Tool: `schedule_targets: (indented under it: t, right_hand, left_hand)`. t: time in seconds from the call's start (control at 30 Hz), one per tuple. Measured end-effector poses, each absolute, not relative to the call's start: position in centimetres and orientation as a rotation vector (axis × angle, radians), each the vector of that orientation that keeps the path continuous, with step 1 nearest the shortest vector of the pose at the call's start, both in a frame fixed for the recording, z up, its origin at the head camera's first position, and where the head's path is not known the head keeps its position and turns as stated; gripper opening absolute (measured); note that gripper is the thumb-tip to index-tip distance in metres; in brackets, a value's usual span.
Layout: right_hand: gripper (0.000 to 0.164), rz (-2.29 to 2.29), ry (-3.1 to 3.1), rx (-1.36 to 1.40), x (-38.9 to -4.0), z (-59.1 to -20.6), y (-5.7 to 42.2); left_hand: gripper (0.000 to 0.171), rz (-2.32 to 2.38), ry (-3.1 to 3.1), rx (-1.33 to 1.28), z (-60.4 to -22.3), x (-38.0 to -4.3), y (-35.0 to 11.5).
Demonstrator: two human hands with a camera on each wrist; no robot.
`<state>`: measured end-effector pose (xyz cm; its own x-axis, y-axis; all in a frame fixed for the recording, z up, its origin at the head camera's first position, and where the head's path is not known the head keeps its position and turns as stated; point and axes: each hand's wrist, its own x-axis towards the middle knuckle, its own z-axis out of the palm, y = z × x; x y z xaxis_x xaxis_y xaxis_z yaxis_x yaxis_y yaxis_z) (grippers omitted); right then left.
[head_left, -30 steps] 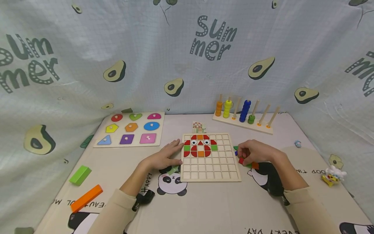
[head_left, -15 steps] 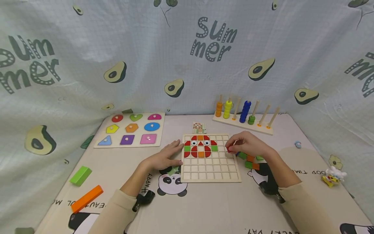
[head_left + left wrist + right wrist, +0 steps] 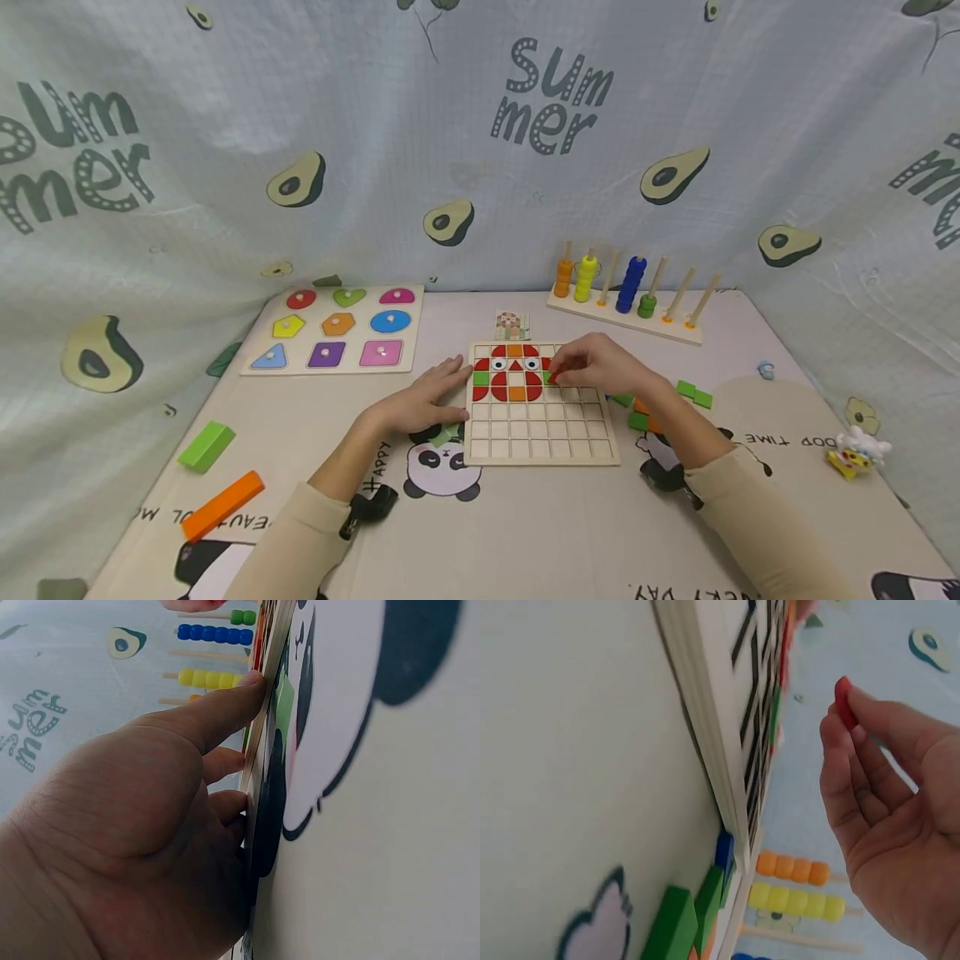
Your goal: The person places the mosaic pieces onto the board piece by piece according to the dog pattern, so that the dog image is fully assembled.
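A wooden grid board [image 3: 540, 429] lies mid-table, with red, orange, green and white tiles set in its upper left cells. Thumb and fingertips of my right hand [image 3: 600, 364] pinch a small red tile [image 3: 844, 703] above the board, beside the green tile at the pattern's right edge. My left hand [image 3: 423, 398] rests at the board's left side, its fingers fairly straight; in the left wrist view the thumb and fingertips touch the board's edge [image 3: 262, 727]. Right of the board lie loose green tiles [image 3: 693, 394], more green and orange ones, and a blue one [image 3: 724, 849].
Behind the board is a small picture card [image 3: 512, 325]. A knobbed shape puzzle [image 3: 408, 358] lies at the back left, a bead-peg counting rack [image 3: 622, 315] at the back right. Green [image 3: 206, 447] and orange [image 3: 222, 505] blocks lie left. Small toys [image 3: 857, 450] sit far right.
My right hand picked up the red tile from the loose pieces and carried it left over the board to the pattern's right edge. The left hand stays at the board's side.
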<state>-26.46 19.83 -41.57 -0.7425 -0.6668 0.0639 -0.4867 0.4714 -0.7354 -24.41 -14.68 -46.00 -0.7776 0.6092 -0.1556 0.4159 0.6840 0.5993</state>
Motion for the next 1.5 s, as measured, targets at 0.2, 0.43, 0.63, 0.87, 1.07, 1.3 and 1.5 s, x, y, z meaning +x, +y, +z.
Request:
schedule_targets:
  t: [0.2, 0.43, 0.63, 0.87, 1.07, 1.3, 1.5]
  right_hand:
    - [0.009, -0.999, 2.577, -0.936, -26.4, -42.4, 18.8]
    - [0.008, -0.85, 2.674, -0.935, -26.0, -42.9, 17.9]
    - [0.005, -0.758, 2.78, -0.967, -25.7, -43.0, 17.8]
    - [0.005, -0.759, 2.785, -0.896, -25.5, -43.0, 17.8]
    - [0.004, -0.702, 2.785, -0.888, -25.7, -43.0, 17.7]
    - [0.006, -0.665, 2.784, -0.856, -25.8, -43.1, 17.8]
    - [0.012, -0.756, 2.685, -0.88, -25.6, -41.9, 19.1]
  left_hand:
    - [0.079, 0.793, 2.55, 0.802, -45.9, -24.5, -14.7]
    - [0.079, 0.788, 2.553, 0.802, -45.9, -24.4, -14.7]
    - [0.079, 0.801, 2.549, 0.81, -45.8, -24.4, -14.7]
    - [0.079, 0.794, 2.546, 0.812, -45.7, -24.3, -14.6]
    - [0.08, 0.789, 2.55, 0.805, -45.7, -24.4, -14.6]
    - [0.079, 0.797, 2.545, 0.804, -45.8, -24.5, -14.7]
    - [0.079, 0.808, 2.533, 0.806, -45.7, -24.4, -14.6]
